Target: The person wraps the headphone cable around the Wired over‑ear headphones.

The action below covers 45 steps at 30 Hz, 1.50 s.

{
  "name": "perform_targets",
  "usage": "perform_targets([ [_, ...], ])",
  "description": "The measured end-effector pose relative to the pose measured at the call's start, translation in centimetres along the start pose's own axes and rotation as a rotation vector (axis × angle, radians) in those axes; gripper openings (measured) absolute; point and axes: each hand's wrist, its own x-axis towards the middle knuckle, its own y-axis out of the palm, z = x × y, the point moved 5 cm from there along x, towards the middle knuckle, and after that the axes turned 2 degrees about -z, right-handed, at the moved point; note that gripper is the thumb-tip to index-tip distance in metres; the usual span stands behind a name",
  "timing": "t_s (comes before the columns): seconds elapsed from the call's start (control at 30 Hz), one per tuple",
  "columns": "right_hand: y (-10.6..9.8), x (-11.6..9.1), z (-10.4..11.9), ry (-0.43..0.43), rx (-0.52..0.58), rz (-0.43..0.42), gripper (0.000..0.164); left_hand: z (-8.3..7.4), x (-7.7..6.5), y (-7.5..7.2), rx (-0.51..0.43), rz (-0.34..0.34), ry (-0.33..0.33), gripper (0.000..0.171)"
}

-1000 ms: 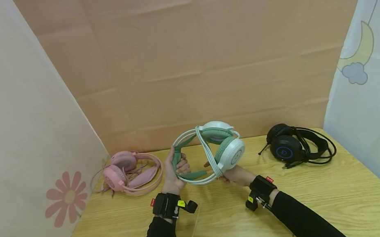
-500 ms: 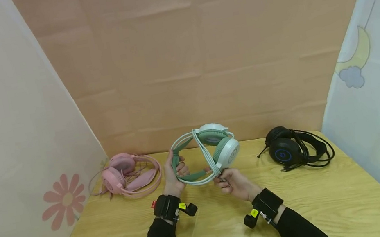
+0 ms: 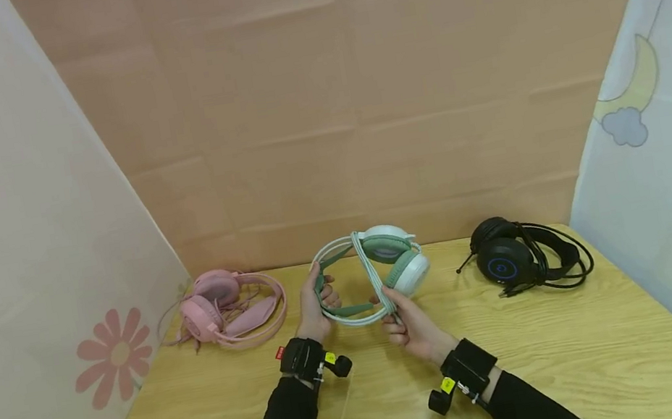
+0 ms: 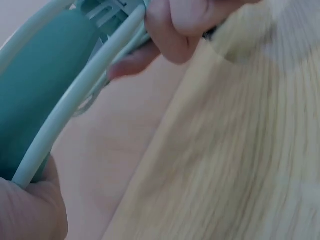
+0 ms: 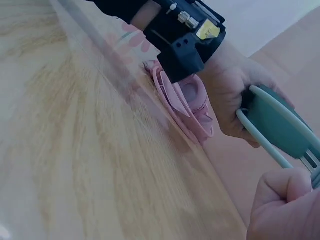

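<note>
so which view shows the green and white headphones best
The head view: it shows the green-and-white headphones with padded band, both ear cups and wrapped cable together. The left wrist and right wrist views each catch mainly part of the band up close, with no whole ear cup in frame.

Ctr-R: room btwn green-white headset (image 3: 411,274) & black headset (image 3: 511,261). Ctr-L: tight, pink headset (image 3: 252,317) near L hand (image 3: 317,308). Brown backdrop (image 3: 319,102) blocks rear, upper ctr. Lower R: tabletop (image 3: 602,350) free.

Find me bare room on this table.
Bare table: right of the right hand, in front of the black headphones; left of the left hand, in front of the pink headphones. Crowded: the middle, where both hands hold green-white headphones.
</note>
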Motion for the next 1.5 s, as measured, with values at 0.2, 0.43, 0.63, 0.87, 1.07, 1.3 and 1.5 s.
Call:
perform_targets([
  [0.2,-0.7,0.3,-0.1,0.022,0.163,-0.065,0.034,0.5,1.1,0.2,0.134,-0.040,0.069,0.019],
  [0.43,-1.3,1.1,0.3,0.031,0.241,-0.145,0.041,2.2,1.4,0.5,0.315,-0.054,0.061,0.048],
  [0.63,-2.2,1.8,0.4,0.067,0.217,-0.194,0.043,3.0,1.4,-0.1,0.490,-0.133,0.051,0.058],
  [0.87,-3.0,2.0,0.2,0.106,0.218,-0.178,0.042,3.5,1.9,-0.9,0.578,-0.131,0.027,0.056],
  [1.07,-3.7,2.3,-0.2,0.115,0.218,-0.225,0.043,4.1,2.2,-0.9,0.585,-0.082,0.040,0.052],
  [1.3,-3.7,2.3,0.4,0.157,0.155,-0.283,0.046,3.5,2.5,-0.2,0.659,-0.082,0.084,0.051],
  [1.5,-3.9,0.6,0.6,0.185,-0.016,-0.282,0.046,2.3,1.9,-0.7,0.984,-0.211,0.160,0.080],
])
